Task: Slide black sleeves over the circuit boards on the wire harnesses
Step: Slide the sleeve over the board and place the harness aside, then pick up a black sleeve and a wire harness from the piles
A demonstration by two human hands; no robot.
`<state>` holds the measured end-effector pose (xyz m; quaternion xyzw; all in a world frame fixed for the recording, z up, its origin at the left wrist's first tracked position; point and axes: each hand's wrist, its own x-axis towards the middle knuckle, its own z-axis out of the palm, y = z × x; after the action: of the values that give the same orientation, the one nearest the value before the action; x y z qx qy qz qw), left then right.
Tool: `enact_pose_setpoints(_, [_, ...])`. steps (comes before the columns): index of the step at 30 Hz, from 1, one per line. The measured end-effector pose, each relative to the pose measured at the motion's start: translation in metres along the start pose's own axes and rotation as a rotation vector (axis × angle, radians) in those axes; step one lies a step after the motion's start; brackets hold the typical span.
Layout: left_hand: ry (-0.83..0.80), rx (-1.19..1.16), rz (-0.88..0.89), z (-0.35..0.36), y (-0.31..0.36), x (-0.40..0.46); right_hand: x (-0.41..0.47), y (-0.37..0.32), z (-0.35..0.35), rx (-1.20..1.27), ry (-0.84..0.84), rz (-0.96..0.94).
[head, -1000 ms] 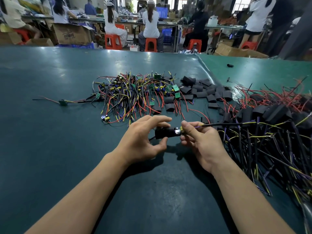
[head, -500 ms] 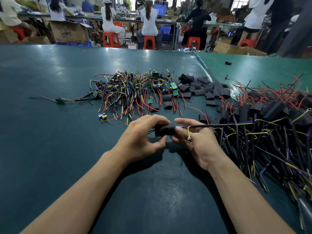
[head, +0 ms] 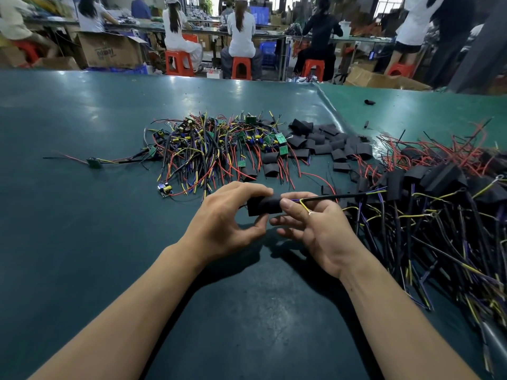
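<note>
Head view: at the centre of the frame the left hand [head: 227, 215] curls its fingers and thumb round a black sleeve [head: 263, 205], while the right hand [head: 315, 229] pinches the sleeve's right end with thumb and forefinger. From that end a black cable [head: 337, 197] runs right, with a yellow wire looping over the right fingers. No board shows at the sleeve's mouth.

The only writing is a print on the brown carton [head: 109, 50] at upper left, too blurred and turned to read.

Above the hands lies a heap of unsleeved harnesses [head: 208, 149] with green boards, and just right of it a scatter of loose sleeves [head: 323, 144]. A pile of sleeved harnesses [head: 428, 204] fills the right edge. The green table [head: 68, 215] lies bare across the left and bottom of the frame; a raised seam runs diagonally from upper centre toward the right pile.
</note>
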<state>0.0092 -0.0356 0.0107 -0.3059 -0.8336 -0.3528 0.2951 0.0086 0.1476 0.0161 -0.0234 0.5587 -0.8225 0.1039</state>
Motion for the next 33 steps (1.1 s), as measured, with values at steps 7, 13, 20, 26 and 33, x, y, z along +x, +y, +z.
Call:
enact_pose_setpoints(7, [-0.032, -0.069, -0.033, 0.002, 0.008, -0.003, -0.005, 0.006, 0.003, -0.33, -0.201, -0.028])
enact_pose_setpoints(13, [0.0, -0.062, -0.023, -0.002, 0.005, -0.001, -0.006, 0.001, 0.002, -0.243, -0.13, -0.036])
enact_pose_setpoints(20, [-0.044, -0.065, 0.057, -0.001, 0.001, -0.001, -0.006, 0.002, 0.004, -0.237, -0.062, -0.018])
enact_pose_setpoints(26, [0.052, 0.094, 0.164, 0.003, -0.005, 0.002, -0.003, 0.003, 0.006, -0.216, 0.09, -0.205])
enact_pose_setpoints(33, [0.151, 0.25, -0.017, 0.007, -0.012, 0.001, 0.002, -0.021, -0.009, 0.417, 0.555, -0.357])
